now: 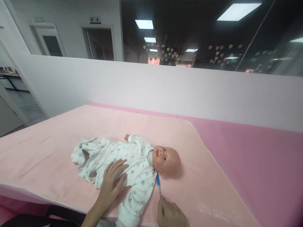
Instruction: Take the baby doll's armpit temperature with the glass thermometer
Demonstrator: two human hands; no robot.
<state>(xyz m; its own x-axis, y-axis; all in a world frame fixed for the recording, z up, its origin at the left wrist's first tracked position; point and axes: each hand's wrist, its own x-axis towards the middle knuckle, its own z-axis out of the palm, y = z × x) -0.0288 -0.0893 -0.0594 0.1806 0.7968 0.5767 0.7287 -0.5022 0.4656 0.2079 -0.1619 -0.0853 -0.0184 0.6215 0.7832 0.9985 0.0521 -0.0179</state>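
Observation:
A baby doll (165, 160) in a white patterned sleepsuit (111, 154) lies on its back on a pale pink towel (47, 151), head to the right. My left hand (113, 183) rests flat on the doll's belly, fingers stretched out. My right hand (170, 215) sits at the frame's lower edge, fingers pinched on a thin blue and white stick, perhaps a thermometer (158, 185). Its blue tip reaches the doll's neck or shoulder, just under the ear.
The towel covers a brighter pink table surface (255, 164) that extends to the right. A white partition wall (165, 88) runs behind the table, with dark glass panels above it. A doorway (100, 44) stands at the back left.

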